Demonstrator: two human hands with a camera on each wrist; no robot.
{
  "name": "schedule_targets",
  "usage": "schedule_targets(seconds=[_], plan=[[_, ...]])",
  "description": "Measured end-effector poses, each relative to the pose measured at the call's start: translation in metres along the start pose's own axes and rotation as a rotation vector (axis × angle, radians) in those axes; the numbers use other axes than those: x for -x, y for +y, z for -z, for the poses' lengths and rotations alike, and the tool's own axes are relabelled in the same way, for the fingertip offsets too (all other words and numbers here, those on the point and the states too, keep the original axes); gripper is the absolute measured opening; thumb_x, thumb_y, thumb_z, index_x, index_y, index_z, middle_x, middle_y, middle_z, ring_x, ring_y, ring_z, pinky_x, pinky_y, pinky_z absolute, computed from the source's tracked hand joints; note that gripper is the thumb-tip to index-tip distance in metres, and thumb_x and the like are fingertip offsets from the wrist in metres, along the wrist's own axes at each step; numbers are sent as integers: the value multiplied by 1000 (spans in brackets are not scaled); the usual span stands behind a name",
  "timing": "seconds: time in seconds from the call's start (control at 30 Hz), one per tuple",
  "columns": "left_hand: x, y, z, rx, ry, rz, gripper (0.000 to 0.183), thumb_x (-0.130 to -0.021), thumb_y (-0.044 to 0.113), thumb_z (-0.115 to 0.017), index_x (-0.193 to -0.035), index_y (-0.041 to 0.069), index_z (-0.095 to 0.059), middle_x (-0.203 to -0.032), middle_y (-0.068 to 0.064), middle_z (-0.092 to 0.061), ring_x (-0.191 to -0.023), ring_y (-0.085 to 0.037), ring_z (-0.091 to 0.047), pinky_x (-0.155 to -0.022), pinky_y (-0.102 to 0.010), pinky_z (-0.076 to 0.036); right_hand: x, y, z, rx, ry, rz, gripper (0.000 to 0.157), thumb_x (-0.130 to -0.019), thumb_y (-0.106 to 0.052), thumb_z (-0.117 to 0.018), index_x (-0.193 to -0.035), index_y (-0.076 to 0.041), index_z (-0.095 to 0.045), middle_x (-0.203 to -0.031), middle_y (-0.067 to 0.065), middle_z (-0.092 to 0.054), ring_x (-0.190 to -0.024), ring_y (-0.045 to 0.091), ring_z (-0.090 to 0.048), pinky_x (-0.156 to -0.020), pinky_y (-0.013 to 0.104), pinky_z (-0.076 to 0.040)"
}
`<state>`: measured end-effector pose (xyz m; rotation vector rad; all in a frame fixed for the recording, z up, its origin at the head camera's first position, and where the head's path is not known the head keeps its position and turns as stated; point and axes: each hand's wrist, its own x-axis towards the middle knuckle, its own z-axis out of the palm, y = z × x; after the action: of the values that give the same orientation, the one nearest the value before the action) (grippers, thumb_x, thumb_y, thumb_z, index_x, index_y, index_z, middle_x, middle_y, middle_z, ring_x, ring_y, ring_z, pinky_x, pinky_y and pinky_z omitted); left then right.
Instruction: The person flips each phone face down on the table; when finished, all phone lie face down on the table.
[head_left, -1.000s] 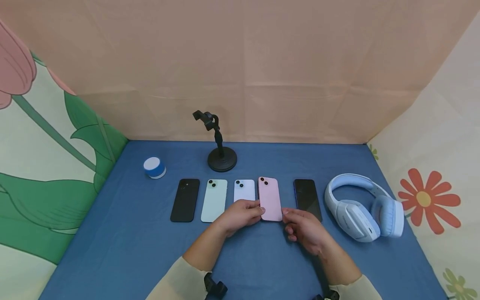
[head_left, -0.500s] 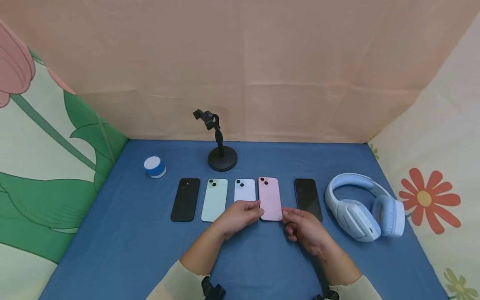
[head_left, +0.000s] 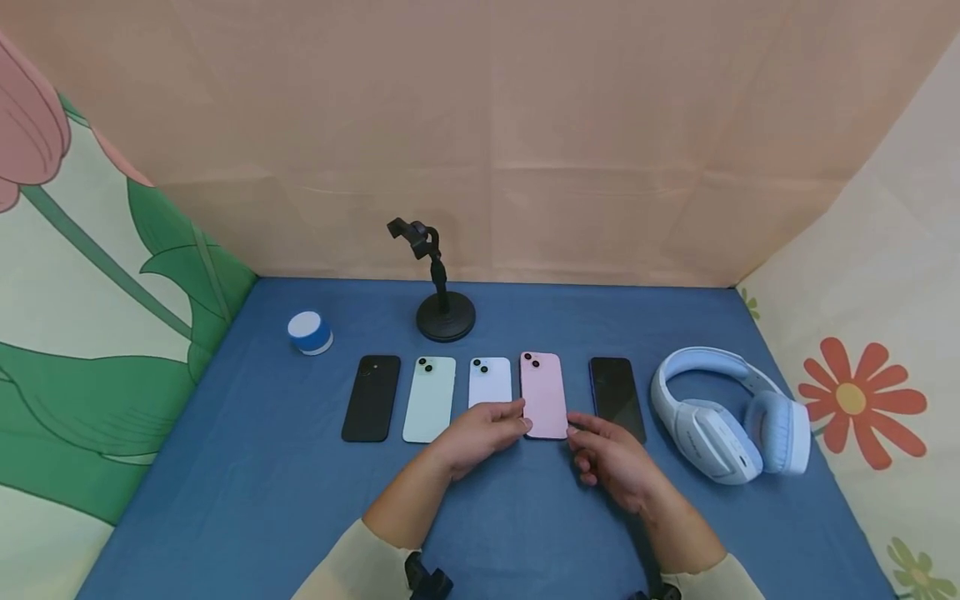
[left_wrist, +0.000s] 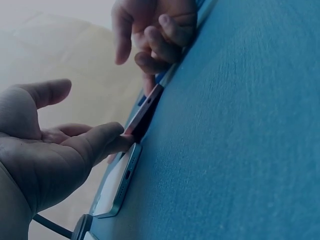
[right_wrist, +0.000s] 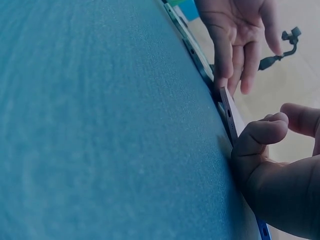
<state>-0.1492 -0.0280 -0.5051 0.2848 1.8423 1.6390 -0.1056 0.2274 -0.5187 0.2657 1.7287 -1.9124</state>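
Observation:
In the head view a pink smartphone [head_left: 543,396] lies back up between my two hands. My left hand [head_left: 480,437] touches its left edge with the fingertips; in the left wrist view the thumb [left_wrist: 55,92] stands apart from the phone. At the lower right corner is my right hand [head_left: 611,458], index fingertip against the edge and the other fingers partly curled. A dark gap shows beneath part of the pink phone in the left wrist view. Just left of it lies a pale lilac phone [head_left: 489,382], its lower part hidden by my left hand.
A mint phone [head_left: 429,400] and a black phone [head_left: 371,398] lie further left, a dark phone [head_left: 618,396] to the right. Light blue headphones [head_left: 720,425] rest at far right. Behind stand a black stand [head_left: 445,317] and a blue-and-white round container [head_left: 310,333].
The pink phone and my fingertips have shifted slightly right and away from me. My right fingers have spread a little. The other things stay in place.

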Motion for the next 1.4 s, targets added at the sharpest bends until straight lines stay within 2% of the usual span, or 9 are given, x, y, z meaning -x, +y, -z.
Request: schedule_targets(seconds=[0.47,0.77,0.97,1.1,1.27,1.4], plan=[[4,6,0,-1,-3,2,69,-104,33,-64,-155,-7,-40,-161,-17,-41,-146,-30,-44,-116,-48,-39,0,-1,-1,12,-8,17,66,-105,-33,-64,-155,-1,-37,-102,11,-53,-74,17,-51,-59,25,-48],[6,8,1,-6,5,5,71,-103,35,-64,-155,-6,-39,-162,-15,-41,-147,-28,-43,-116,-48,-38,-1,0,-2,3,-22,16,65,-105,-33,-63,-156,-2,-37,-103,12,-53,-74,18,-51,-60,25,-48],[6,9,0,25,-42,-25,69,-104,34,-63,-157,-3,-38,-162,-14,-41,-148,-27,-42,-117,-46,-39,2,0,-1,-3,24,-5,63,-104,-34,-65,-156,-8,-40,-105,13,-54,-75,21,-52,-60,26,-48],[4,10,-4,39,-60,-43,69,-105,33,-62,-159,0,-37,-162,-14,-41,-149,-28,-41,-117,-47,-39,7,0,3,3,52,6,61,-105,-32,-63,-156,-10,-39,-104,14,-53,-75,22,-52,-60,27,-48],[-1,14,-15,-23,-43,-66,67,-104,35,-63,-159,4,-41,-160,-10,-46,-148,-24,-42,-119,-48,-37,14,2,10,13,103,35,57,-107,-26,-59,-157,-11,-36,-95,11,-51,-74,24,-51,-58,29,-47],[-5,17,-24,-68,-20,-64,64,-103,34,-64,-157,6,-44,-158,-7,-50,-146,-23,-46,-119,-47,-38,19,3,14,6,133,36,61,-108,-22,-56,-161,-11,-29,-89,9,-51,-73,24,-51,-58,30,-46]])
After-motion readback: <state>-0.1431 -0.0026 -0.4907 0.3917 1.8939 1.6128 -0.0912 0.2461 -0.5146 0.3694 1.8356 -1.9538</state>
